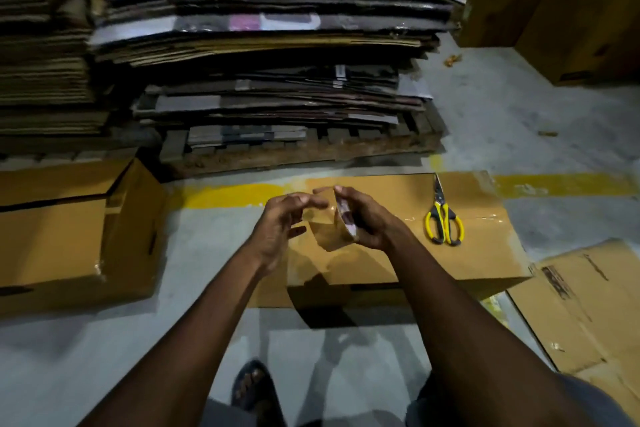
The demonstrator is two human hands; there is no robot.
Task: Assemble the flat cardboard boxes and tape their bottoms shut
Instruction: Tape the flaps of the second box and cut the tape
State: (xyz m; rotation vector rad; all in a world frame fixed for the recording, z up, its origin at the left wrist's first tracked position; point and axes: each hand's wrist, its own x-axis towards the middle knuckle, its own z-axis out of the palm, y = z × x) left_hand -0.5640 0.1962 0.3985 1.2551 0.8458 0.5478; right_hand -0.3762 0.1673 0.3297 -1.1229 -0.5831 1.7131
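Note:
A brown cardboard box (pixel 398 253) stands on the floor in front of me, its taped bottom facing up. Above it my right hand (pixel 367 218) grips a roll of brown packing tape (pixel 343 218). My left hand (pixel 280 222) is just left of the roll, fingers curled, its fingertips at the loose end of the tape; whether they pinch it is unclear. Yellow-handled scissors (pixel 443 218) lie on the box top, right of my hands.
A second assembled box (pixel 69 236) lies on its side at the left. Flat cardboard (pixel 588 305) lies on the floor at the right. Tall stacks of flattened boxes (pixel 270 55) sit on a wooden pallet (pixel 294 149) behind. A sandalled foot (pixel 252 385) is below.

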